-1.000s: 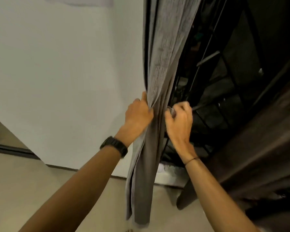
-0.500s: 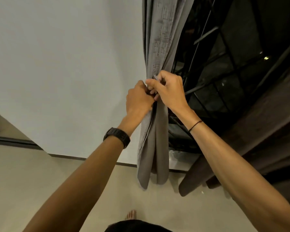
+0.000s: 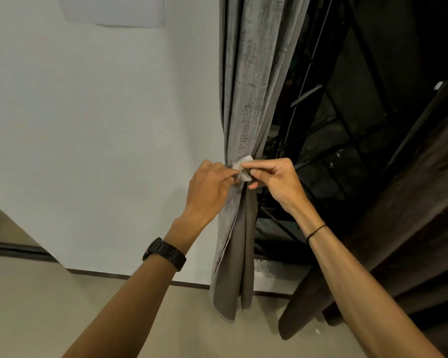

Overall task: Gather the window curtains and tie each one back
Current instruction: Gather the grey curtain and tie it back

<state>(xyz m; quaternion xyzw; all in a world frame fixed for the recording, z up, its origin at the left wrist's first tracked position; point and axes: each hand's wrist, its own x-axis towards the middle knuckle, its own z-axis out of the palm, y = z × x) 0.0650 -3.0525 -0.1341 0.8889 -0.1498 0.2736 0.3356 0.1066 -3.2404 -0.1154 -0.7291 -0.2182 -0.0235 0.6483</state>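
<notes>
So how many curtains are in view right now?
2. The grey curtain hangs at centre, where the left hand and right hand pinch a pale tie on it; a dark brown curtain hangs at far right. More may be out of frame.

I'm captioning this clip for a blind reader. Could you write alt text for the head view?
A left hand and a right hand pinch a pale tie strap at the waist of a gathered grey curtain, beside a dark window. A black watch sits on the left wrist.
</notes>
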